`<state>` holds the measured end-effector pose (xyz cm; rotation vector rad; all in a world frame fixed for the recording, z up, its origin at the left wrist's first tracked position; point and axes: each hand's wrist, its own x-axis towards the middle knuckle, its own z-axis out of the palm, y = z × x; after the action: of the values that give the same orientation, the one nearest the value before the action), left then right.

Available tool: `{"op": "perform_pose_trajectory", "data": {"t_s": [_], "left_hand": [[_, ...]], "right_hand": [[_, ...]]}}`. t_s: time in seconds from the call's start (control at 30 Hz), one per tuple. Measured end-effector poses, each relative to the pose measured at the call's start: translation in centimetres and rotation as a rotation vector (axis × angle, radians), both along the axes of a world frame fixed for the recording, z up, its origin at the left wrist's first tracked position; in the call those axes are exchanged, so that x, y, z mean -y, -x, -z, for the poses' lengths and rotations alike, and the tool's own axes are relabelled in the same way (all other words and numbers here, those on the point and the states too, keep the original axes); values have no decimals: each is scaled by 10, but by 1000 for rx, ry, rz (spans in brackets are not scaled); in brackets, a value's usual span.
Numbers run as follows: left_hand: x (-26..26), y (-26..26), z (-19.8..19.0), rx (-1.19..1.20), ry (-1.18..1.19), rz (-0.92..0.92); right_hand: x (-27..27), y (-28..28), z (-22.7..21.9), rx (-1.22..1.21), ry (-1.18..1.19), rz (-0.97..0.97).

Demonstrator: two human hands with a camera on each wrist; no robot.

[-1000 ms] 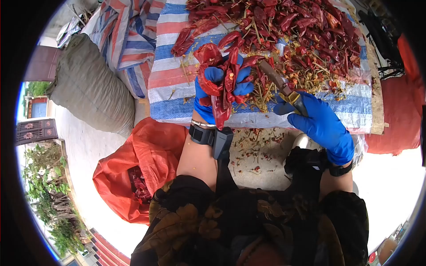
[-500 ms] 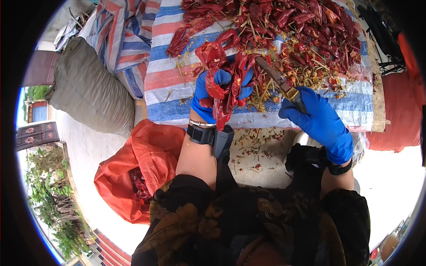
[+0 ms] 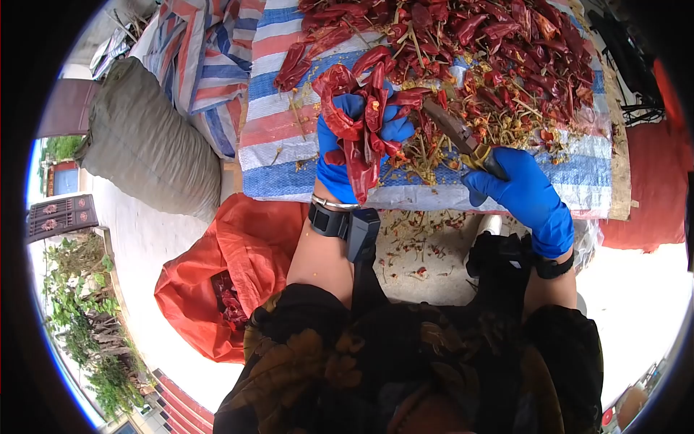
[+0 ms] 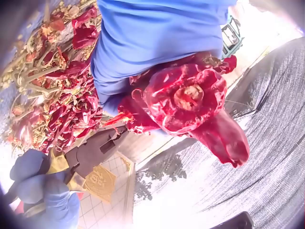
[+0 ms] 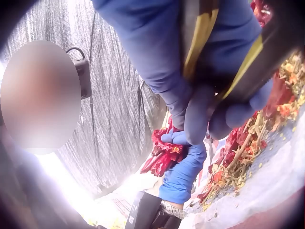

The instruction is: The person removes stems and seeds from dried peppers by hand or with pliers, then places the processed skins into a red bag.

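Note:
Several dried red chilli peppers [image 3: 361, 163] are bunched in my blue-gloved left hand [image 3: 334, 172], some standing above the fingers and one hanging over the wrist. In the left wrist view a chilli's open stem end [image 4: 190, 97] shows a pale core. My right hand [image 3: 531, 195], also blue-gloved, grips the yellow-and-black handles of a pair of shears [image 3: 452, 126]. Their dark blades point up and left toward the bunch. From the left wrist the blade tip [image 4: 121, 133] appears right beside a chilli's stem end.
A big pile of dried chillies [image 3: 499, 43] with loose stems and yellow seeds covers the striped sheet [image 3: 275, 141]. A red sack [image 3: 253, 224] with chillies inside stands at lower left, near a full grey-green sack [image 3: 148, 137]. Scraps litter the floor [image 3: 405, 282].
The shears dip slightly and shift a little right compared with half a second ago. My left hand keeps the chilli bunch nearly in place, with small finger shifts.

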<state>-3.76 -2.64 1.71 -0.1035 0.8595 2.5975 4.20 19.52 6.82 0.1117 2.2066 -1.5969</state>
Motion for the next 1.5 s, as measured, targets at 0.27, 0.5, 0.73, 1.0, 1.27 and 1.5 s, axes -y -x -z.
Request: {"op": "perform_pose_trajectory", "data": {"t_s": [0.27,0.5,0.73,1.0,1.27,1.5], "left_hand": [[15,4,19,12,-282,212],[11,-1,18,41,-384,289],[5,-13,5,103,-390,313],[0,-13,6,172,-451,350],[2,-8,23,61,-459,430],[17,43,6,-322,-749,412]], "right_hand": [[-8,-6,-11,30,-16,-63],[-23,-13,-14,-23,-143,-149],[-35,-20,-19,61,-193,-155],[-46,-19,-20,112,-31,-115],[-56,-20,-18,150,39,-101],[-97,-31,-23,-8,106,133]]}}
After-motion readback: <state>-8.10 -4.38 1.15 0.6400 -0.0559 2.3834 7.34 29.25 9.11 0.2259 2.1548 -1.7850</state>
